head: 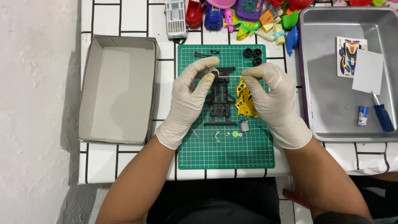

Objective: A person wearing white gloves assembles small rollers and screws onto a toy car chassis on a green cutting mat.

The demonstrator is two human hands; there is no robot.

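Left grip (188,97), gloved, pinches a small black wheel (214,73) on one end of a thin metal axle (229,76); right grip (271,97) pinches the other end, above the black plastic toy-car chassis (220,99) mid-worktop on the green cutting mat (226,153).

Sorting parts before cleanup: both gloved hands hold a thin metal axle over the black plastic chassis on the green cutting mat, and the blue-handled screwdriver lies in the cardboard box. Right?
Not quite. The head view shows the blue-handled screwdriver lying in the grey metal tray; the rest stands.
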